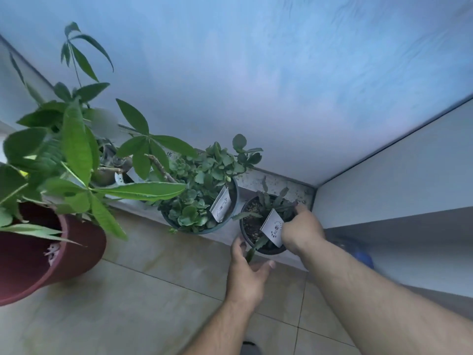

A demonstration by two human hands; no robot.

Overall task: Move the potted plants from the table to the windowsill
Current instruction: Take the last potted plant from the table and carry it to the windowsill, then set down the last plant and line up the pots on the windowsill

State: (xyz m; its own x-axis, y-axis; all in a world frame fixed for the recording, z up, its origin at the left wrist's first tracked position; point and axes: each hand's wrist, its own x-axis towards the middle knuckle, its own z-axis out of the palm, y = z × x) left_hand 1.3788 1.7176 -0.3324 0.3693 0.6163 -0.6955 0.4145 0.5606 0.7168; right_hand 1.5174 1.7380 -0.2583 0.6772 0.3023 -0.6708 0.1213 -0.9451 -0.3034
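The right hand [302, 228] gripped the far-right rim of the small black pot [258, 226], fingers curled over its edge. The left hand [245, 265] was relaxed and unclenched near the pot's front side; whether it touched, I cannot tell. The pot sat on the windowsill [276, 181], right of centre in the frame, just beside a leafy pot [199, 201]. I judge it should be settled flat, away from the edge, before letting go. Both forearms reached up from the lower frame.

Two bare forearms are showing, no sleeves, watch or rings visible; the left hand [246, 274] and right hand [302, 230] are wearing no gloves.
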